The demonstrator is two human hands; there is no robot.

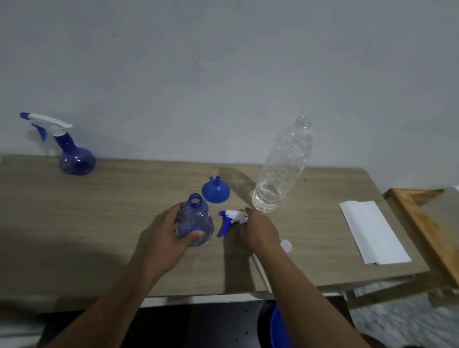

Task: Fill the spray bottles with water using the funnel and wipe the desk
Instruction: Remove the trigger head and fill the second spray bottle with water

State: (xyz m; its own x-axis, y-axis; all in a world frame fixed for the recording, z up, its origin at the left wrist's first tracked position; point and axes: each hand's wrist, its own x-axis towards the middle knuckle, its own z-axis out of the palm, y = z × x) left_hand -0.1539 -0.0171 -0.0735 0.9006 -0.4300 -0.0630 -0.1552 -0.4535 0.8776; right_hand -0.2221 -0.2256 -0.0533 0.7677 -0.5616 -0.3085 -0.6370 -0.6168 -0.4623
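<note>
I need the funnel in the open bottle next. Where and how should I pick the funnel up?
Probably pinch the narrow spout of the funnel, coming from above. It lies mouth-down on the desk, spout pointing up, so the wide rim offers no edge for a grip. Use the right hand, once it releases the spray head; the left hand holds the spray bottle.

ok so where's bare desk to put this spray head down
Bare desk: the wide stretch between the far spray bottle and the left hand, and the strip between the water bottle and the folded paper. Crowded around the funnel, open bottle and spray head.
</note>
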